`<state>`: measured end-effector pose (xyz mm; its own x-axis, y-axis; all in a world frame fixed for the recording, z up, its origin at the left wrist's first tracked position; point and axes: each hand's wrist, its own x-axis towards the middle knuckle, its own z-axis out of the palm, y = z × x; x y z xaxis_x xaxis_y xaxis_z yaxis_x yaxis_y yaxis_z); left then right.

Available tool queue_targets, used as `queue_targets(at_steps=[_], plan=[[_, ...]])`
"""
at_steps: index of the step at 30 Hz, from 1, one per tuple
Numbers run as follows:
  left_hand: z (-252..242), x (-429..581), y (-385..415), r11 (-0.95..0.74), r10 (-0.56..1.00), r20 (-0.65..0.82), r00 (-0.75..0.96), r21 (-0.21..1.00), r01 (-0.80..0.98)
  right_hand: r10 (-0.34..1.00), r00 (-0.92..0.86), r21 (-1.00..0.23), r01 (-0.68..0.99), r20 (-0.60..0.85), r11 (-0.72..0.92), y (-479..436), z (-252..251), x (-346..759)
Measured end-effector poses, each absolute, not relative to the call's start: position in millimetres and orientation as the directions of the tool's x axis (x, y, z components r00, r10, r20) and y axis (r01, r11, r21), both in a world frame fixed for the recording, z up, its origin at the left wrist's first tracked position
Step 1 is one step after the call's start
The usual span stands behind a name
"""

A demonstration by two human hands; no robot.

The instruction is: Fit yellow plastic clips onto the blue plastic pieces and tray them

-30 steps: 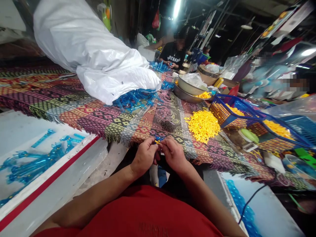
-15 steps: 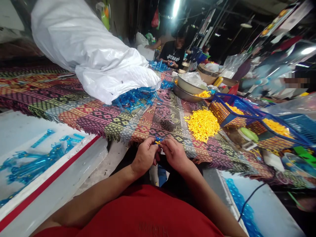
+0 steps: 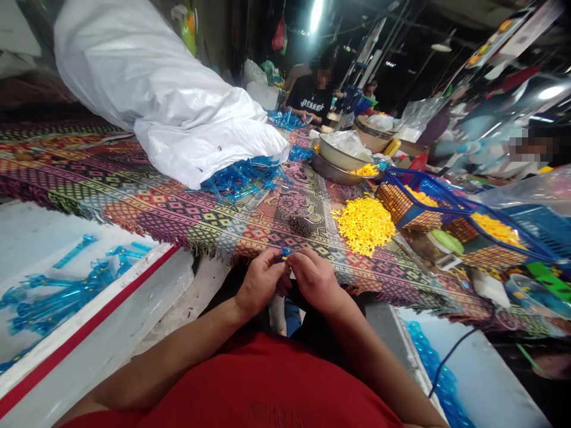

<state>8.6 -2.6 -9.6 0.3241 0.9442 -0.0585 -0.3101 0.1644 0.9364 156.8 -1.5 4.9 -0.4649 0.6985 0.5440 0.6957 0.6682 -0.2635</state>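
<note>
My left hand [image 3: 260,282] and my right hand [image 3: 314,280] meet at the near edge of the patterned cloth [image 3: 147,196], fingers pinched together. Between the fingertips sits a small blue plastic piece with a yellow bit [image 3: 284,254]; both hands grip it. Just beyond the hands lies a small dark heap of tiny parts [image 3: 302,226]. To the right is a pile of yellow plastic pieces [image 3: 366,224]. Clear blue plastic parts [image 3: 241,178] spill from under a large white plastic sack [image 3: 165,101].
A white box [image 3: 66,291] at my left holds blue parts. Blue baskets [image 3: 428,205] with yellow pieces and metal bowls [image 3: 343,163] stand at right. Another white box with blue parts [image 3: 441,380] is at lower right. A person in a black shirt [image 3: 312,101] works at the far end.
Both hands stay together on the small piece, with only slight finger movement. The view has shifted a little.
</note>
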Motion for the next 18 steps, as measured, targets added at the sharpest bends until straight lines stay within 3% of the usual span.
queue_targets(at_steps=[5,8,14,18], plan=[[-13,6,4,0.338,0.881,-0.063,0.469,0.778,-0.53,0.688,-0.474,-0.274,0.676,0.55,0.684,-1,9,158],[-17,6,8,0.356,0.874,-0.037,0.484,0.726,-0.588,0.691,-0.459,-0.269,0.688,0.559,0.674,-1,12,156],[-19,5,4,0.259,0.896,0.005,0.445,0.807,-0.531,0.675,-0.466,-0.272,0.668,0.572,0.693,3,8,151],[-18,5,2,0.143,0.953,0.013,0.304,0.863,-0.485,0.656,-0.438,-0.248,0.682,0.614,0.688,8,2,147]])
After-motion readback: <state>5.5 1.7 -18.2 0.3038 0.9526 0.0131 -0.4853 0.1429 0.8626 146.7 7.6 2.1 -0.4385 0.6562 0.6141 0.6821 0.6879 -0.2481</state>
